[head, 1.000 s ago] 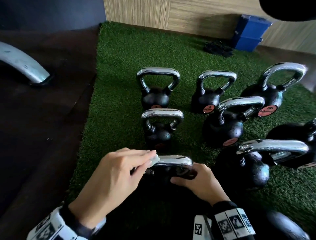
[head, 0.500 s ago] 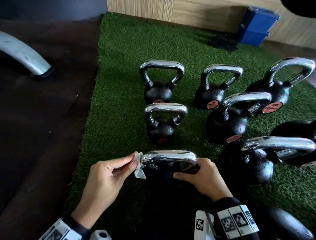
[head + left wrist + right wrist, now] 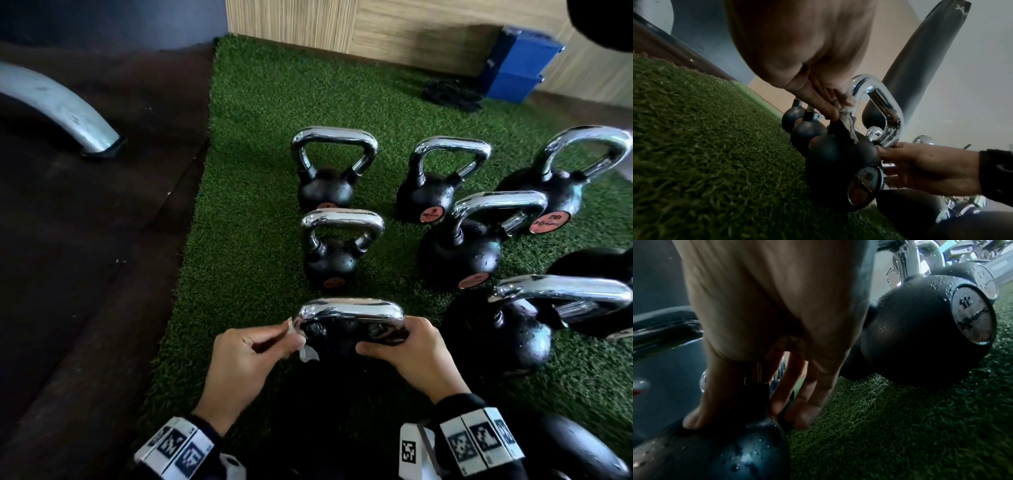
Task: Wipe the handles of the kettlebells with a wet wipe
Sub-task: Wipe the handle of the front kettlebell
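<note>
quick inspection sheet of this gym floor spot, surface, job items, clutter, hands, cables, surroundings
surface: green turf mat beside dark floor.
job's things: nearest kettlebell, chrome handle; wet wipe at the handle's left bend; more kettlebells stand behind and to the right.
clutter: black bundle on the turf, too small to identify.
grippers: left hand pinches the wet wipe; right hand holds the nearest kettlebell by the handle's right side.
cables: nothing seen.
surroundings: blue boxes, wood-panel wall, grey curved metal leg.

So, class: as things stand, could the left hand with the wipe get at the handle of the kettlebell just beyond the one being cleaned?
Probably yes. The left hand pinches the wet wipe at the nearest handle, and nothing stands between it and the next handle.
</note>
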### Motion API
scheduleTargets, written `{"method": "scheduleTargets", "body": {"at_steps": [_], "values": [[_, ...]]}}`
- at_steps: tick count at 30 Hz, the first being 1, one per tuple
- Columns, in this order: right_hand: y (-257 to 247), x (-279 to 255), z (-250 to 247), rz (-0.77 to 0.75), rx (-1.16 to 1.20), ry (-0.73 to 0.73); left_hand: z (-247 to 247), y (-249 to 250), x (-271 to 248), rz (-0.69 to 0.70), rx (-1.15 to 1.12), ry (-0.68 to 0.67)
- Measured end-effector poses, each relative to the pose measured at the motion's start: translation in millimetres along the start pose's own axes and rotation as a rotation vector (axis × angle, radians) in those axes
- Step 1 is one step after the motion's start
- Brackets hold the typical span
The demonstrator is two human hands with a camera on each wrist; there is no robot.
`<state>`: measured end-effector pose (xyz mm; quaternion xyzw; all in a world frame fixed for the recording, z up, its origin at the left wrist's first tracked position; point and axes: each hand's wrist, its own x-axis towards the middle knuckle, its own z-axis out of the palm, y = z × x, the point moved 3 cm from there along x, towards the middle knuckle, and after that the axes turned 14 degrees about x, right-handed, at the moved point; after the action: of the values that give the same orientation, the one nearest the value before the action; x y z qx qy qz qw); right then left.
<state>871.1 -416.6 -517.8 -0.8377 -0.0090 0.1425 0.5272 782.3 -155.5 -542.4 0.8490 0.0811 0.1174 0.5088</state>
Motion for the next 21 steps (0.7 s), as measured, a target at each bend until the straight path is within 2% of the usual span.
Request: {"method": "scheduleTargets", "body": {"at_steps": [6, 10, 12, 15, 18, 21], "values": [[-6.5, -15.2, -8.9, -0.069, -0.15, -0.032, 3.4, 6.5, 23.1, 0.043, 0.049, 0.043], [-17.4, -31.8, -3.7, -0.228, -0.248, -0.202, 24.1, 16.5, 56.4, 0.03, 0.208, -0.011], [-24.7, -37.3, 3.1, -0.275, -0.281, -0.268, 36.2, 26.3, 68.9, 0.036, 0.197, -0.055], [-28.6, -33.7, 6.4, -0.224, -0.285, -0.301, 43.4, 35.6, 76.8, 0.016, 0.144, -0.129], [-31.0, -18.1, 0.6, -0.181, -0.182, -0.199, 42.1, 31.8, 75.1, -0.029, 0.112, -0.205], [-33.9, -0.6, 0.9, -0.078, -0.075, -0.169, 41.0, 30.7, 70.2, -0.042, 0.113, -0.133]]}}
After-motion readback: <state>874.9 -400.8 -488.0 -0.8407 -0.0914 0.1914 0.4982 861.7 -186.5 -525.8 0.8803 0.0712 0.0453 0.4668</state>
